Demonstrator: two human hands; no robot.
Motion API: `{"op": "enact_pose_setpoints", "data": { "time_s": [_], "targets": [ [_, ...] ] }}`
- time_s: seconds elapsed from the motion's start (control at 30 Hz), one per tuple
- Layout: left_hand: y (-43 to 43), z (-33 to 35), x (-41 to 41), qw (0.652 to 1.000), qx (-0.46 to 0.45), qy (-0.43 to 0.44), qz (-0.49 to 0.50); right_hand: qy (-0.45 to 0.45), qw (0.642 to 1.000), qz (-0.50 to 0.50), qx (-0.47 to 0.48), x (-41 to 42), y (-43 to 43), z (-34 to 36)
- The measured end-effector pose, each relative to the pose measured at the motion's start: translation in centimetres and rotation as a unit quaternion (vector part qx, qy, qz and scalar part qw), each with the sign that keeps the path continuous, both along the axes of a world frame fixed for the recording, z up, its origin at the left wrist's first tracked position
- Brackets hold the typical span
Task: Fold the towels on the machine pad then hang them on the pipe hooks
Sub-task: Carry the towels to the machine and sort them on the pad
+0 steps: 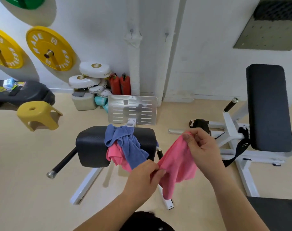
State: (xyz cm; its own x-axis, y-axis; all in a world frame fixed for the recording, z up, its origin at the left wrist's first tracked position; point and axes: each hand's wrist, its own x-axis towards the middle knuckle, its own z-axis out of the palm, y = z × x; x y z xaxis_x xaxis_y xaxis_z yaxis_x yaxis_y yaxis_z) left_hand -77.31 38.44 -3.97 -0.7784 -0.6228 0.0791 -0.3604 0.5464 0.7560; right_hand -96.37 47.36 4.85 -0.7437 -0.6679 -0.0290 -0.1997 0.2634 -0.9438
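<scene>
Right of centre in the frame, the left hand point(142, 176) and right hand point(201, 148) each pinch an edge of a pink towel point(176, 161), likely to spread it for folding, with open floor beneath, while other towels point(125, 144) lie heaped on the machine pad point(92, 145).

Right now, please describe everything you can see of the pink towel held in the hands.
The pink towel is soft, plain cloth, unfolded and slack. It hangs in the air, off the machine pad. The right hand pinches its upper edge and the left hand pinches a lower edge; the rest droops below them.
</scene>
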Motion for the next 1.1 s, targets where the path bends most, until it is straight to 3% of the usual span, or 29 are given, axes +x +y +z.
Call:
{"op": "enact_pose_setpoints", "data": {
  "time_s": [0.17,0.37,0.47,0.6,0.7,0.8,0.93,1.1],
  "targets": [
    [-1.0,-0.7,2.7,0.997,-0.003,-0.058,0.054,-0.022,0.999,-0.019,0.041,0.0,-0.4,-3.5],
    [-3.5,0.1,3.5,0.979,-0.132,-0.150,-0.037,-0.032,0.999,0.031,0.005,1.5,-3.6,-2.2],
    [-3.9,1.5,2.9,0.977,-0.165,-0.123,-0.047,-0.009,0.998,0.049,-0.027,2.2,-5.2,-0.7],
    [-3.2,4.1,1.8,0.985,-0.128,-0.079,-0.084,0.002,0.997,0.014,-0.082,1.5,-6.8,1.5],
    [-2.9,5.1,1.3,0.990,-0.108,-0.071,-0.058,0.016,0.995,0.017,-0.092,0.7,-7.9,2.8],
    [-3.9,5.9,0.9,0.988,-0.145,-0.042,-0.016,0.042,0.993,0.014,-0.105,0.1,-8.5,4.2],
    [-6.0,6.4,0.5,0.986,-0.159,-0.045,0.004,0.051,0.988,-0.024,-0.141,-1.0,-8.3,6.1],
    [-7.4,7.1,-0.6,0.980,-0.147,-0.135,-0.006,0.043,0.984,-0.071,-0.157,-3.1,-7.1,7.6]
  ]
}}
